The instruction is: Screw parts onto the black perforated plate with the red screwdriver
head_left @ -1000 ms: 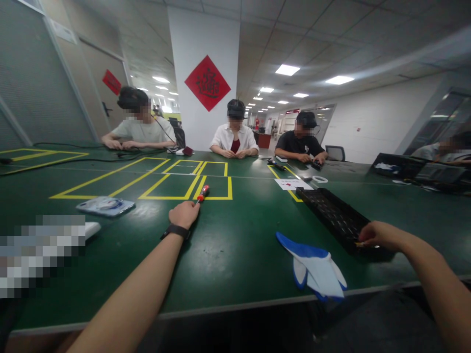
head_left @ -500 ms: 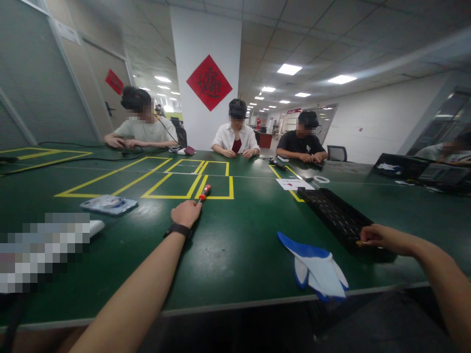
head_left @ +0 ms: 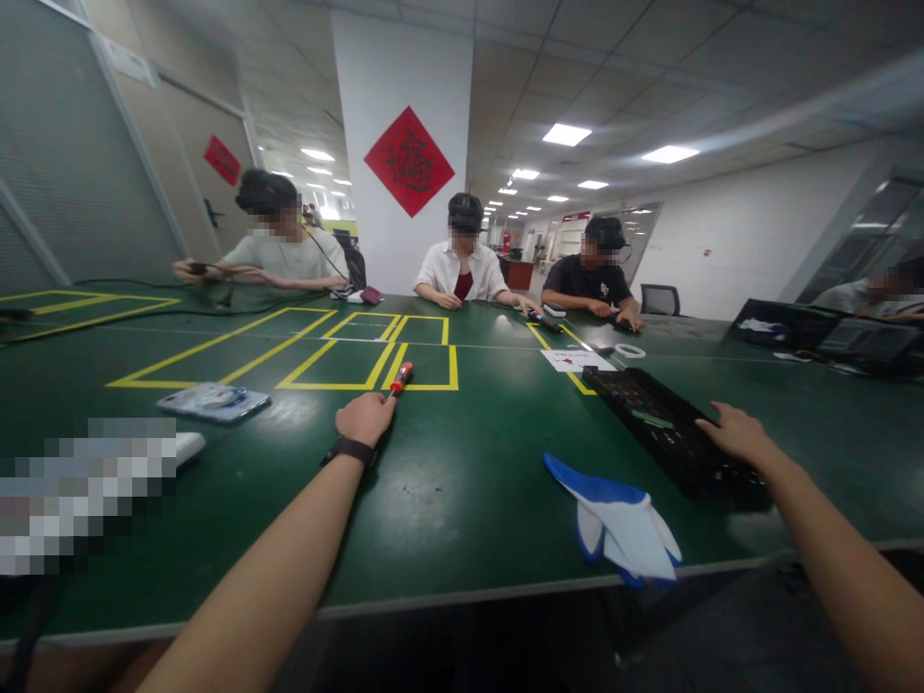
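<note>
My left hand (head_left: 365, 420) rests on the green table, its fingers closed around the metal shaft of a screwdriver. The screwdriver's red and black handle (head_left: 403, 377) points away from me. On the right, my right hand (head_left: 737, 433) hovers over the near right side of a long black tray (head_left: 693, 457), fingers stretched out and nothing visible in them. Small parts lie inside the tray, among them a green strip-like piece (head_left: 652, 419); their exact kind is too small to make out. A blue and white work glove (head_left: 621, 520) lies between my arms, near the table edge.
A phone (head_left: 215, 401) and a blurred-out object (head_left: 93, 491) lie to the left. Yellow tape outlines (head_left: 368, 388) mark the table. Beyond the tray are a paper sheet (head_left: 577, 360) and a tape roll (head_left: 630, 352). Several people sit across the table.
My right hand has moved up and left from the tray's near end, its pinch opened. The green piece now shows in the tray. My left hand stays put.
</note>
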The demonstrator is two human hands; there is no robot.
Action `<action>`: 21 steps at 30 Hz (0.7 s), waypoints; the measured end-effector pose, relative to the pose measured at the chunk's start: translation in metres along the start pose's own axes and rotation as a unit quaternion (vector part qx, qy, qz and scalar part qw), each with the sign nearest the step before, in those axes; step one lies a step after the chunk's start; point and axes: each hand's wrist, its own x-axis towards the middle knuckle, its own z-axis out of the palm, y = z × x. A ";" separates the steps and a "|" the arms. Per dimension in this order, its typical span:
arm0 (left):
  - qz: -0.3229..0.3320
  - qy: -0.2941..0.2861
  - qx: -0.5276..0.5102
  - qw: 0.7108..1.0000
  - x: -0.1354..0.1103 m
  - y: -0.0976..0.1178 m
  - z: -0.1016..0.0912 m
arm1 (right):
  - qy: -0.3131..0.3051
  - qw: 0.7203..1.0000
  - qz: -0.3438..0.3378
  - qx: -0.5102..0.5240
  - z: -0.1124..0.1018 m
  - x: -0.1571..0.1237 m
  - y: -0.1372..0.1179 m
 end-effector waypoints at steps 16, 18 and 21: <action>0.025 0.023 0.003 0.999 0.005 -0.002 0.008 | -0.104 0.984 -0.087 0.116 -0.085 0.016 -0.095; 0.022 0.019 -0.002 1.000 0.006 -0.002 0.008 | -0.100 0.978 -0.123 0.137 -0.089 0.006 -0.133; 0.020 0.013 -0.017 1.000 0.008 -0.002 0.007 | -0.100 0.968 -0.167 0.155 -0.082 -0.016 -0.203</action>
